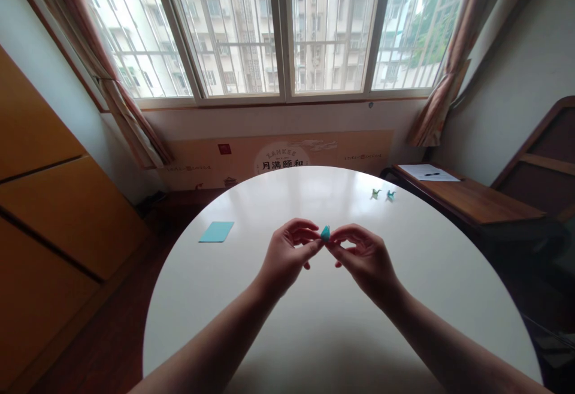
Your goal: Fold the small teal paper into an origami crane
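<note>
Between my two hands, above the middle of the white table, is a small folded piece of teal origami paper. My left hand pinches its left side with thumb and forefinger. From the other side, my right hand pinches it the same way. The fingertips cover its lower part, so its full shape cannot be made out. A flat square of light teal paper lies on the table to the left. Toward the far right edge stand a green origami bird and a blue origami bird, side by side.
Beyond the table's rounded far edge, a printed box panel stands below a barred window. On the right, a wooden bench holds a white sheet and a pen. A wooden cabinet is at the left.
</note>
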Demonstrator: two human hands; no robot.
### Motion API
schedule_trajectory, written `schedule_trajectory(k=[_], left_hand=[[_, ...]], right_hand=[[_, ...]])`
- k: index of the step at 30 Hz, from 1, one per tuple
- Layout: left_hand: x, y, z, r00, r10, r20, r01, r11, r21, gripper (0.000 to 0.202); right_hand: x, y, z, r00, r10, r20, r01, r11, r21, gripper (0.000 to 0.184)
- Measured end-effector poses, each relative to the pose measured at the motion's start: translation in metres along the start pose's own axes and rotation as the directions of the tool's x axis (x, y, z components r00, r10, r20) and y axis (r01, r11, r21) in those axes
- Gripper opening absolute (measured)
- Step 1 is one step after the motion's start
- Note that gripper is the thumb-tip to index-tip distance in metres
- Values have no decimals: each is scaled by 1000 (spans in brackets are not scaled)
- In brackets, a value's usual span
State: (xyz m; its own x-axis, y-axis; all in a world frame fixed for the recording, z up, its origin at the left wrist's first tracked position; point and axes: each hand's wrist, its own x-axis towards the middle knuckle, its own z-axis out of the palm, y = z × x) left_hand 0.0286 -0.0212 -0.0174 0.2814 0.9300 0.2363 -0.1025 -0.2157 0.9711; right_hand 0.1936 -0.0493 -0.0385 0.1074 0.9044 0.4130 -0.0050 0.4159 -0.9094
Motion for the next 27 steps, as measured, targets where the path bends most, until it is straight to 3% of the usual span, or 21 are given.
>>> schedule_trajectory(k=[6, 16, 22, 27], left_hand=[[-1, 5, 4, 997, -73, -7, 72, 995, -63, 28], [-1, 4, 3, 991, -135, 21, 134, 989, 69, 29], [-4, 4, 3, 997, 65, -42, -52, 967, 250, 22], [-7, 7, 2, 954, 300, -25, -265, 876, 404, 12]], right_hand=[[0, 3, 0, 996, 89, 3, -88, 989, 119, 29], [0, 4, -3, 987, 159, -4, -156, 973, 169, 28], [-2, 6, 1, 979, 197, 56, -204, 958, 201, 25], [-3, 7, 2, 966, 248, 72, -258, 927, 270, 25]])
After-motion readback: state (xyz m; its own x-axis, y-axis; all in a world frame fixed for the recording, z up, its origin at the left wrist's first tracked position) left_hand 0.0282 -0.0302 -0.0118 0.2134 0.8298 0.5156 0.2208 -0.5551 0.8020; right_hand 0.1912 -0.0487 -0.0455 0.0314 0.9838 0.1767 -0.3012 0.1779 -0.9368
